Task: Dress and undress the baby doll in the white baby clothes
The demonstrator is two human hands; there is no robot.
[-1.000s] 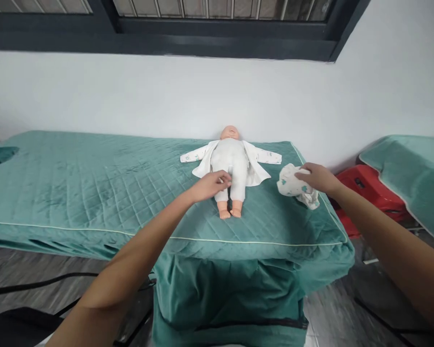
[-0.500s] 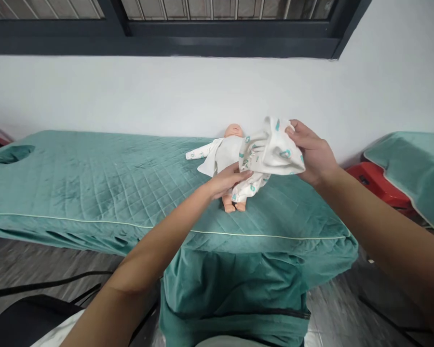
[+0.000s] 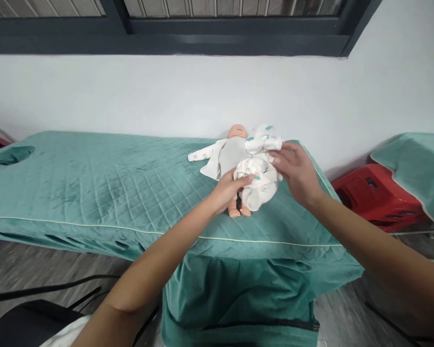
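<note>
A baby doll (image 3: 237, 131) lies on its back on the green quilted bed (image 3: 104, 178), head toward the wall. A white top (image 3: 215, 161) lies spread under its grey-white torso, with a printed sleeve (image 3: 200, 153) stretched out to the left. Over the doll's legs my left hand (image 3: 228, 190) is closed on a bunched white baby garment (image 3: 259, 185) with a teal print, thumb on top. My right hand (image 3: 294, 168) pinches the cloth at its right side, beside a printed sleeve-like part (image 3: 264, 143). The bunched cloth hides much of the doll's lower body.
Behind the bed rises a white wall (image 3: 148, 96) with a dark window frame (image 3: 166, 38). A red plastic stool (image 3: 379, 193) stands off the bed's right end, near another green-covered bed (image 3: 415, 154). A black seat-like object (image 3: 32, 323) is at lower left.
The garment has gone from held up and spread out to bunched lower over the doll's legs. My right hand has moved down and slightly left.
</note>
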